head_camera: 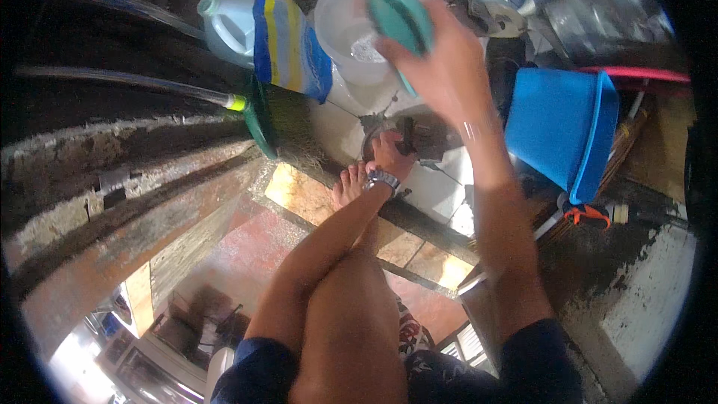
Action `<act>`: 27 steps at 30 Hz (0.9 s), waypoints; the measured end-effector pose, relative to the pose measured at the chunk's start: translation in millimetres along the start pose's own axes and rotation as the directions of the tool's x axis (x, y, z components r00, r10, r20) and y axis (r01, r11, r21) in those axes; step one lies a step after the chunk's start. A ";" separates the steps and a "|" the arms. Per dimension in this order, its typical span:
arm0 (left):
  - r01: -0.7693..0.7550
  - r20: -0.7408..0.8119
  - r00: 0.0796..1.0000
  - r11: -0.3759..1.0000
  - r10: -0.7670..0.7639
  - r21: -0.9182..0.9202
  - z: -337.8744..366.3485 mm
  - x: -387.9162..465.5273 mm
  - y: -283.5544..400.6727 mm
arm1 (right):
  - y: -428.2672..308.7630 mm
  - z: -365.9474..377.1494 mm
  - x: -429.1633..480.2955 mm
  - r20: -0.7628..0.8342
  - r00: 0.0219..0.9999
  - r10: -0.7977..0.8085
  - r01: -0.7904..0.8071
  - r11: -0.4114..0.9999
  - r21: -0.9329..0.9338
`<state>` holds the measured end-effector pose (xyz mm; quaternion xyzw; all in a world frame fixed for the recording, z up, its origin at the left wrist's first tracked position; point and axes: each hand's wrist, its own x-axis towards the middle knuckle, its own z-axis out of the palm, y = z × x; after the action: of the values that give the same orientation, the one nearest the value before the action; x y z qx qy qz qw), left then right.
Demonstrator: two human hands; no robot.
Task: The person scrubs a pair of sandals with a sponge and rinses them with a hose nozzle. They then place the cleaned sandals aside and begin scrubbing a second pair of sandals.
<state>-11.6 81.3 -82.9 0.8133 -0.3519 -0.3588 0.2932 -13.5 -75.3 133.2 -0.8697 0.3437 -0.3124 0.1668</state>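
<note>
My right hand point(457, 70) is raised in front of a whitish plastic bucket point(331, 17), gripping a teal oval scrub brush point(401, 17) that is blurred by motion. Suds point(367, 47) show inside the bucket, partly covered by the brush and hand. Lower down, my left hand point(391, 152), with a metal-banded watch point(383, 180) at the wrist, has its fingers curled on a dark object point(405, 126) near the floor. That object's shape is too unclear to name. My bare foot point(349, 182) is just beside the left hand.
Left of the bucket stand a blue-and-yellow bag point(291, 39) and a white plastic jug point(233, 25). A green broom head point(259, 118) is nearby. On the right are a blue dustpan point(552, 123) and an orange-handled tool point(586, 216). A tiled step edge point(401, 244) crosses below.
</note>
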 end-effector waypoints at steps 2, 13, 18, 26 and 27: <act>0.146 -0.030 0.988 0.984 -0.150 -0.103 -3.0 -7.4 3.9 | 10.1 47.9 68.5 0.347 0.936 -0.058 0.124 0.978 -0.170; 0.449 0.352 0.850 0.889 -0.393 -0.091 46.5 35.3 -63.8 | 65.7 174.6 86.1 0.938 0.255 0.234 -0.015 0.971 -0.239; -0.047 0.433 0.902 0.996 0.009 0.078 21.8 34.1 -53.5 | -0.6 20.0 84.4 0.820 0.561 -0.111 0.042 0.993 0.106; 0.580 0.580 0.800 -0.048 -0.152 -0.813 -34.3 19.2 -21.7 | -14.9 22.5 -125.5 0.354 0.854 0.383 -0.435 0.897 0.079; 0.610 0.615 0.780 -0.081 -0.114 -0.788 -38.5 18.6 -20.1 | -11.2 46.1 -140.4 0.346 0.816 0.463 -0.485 0.874 -0.026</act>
<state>35.3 87.0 -82.7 0.3636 0.1867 -0.7033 0.5816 -57.4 34.7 44.2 -0.7917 0.5048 -0.1160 0.3238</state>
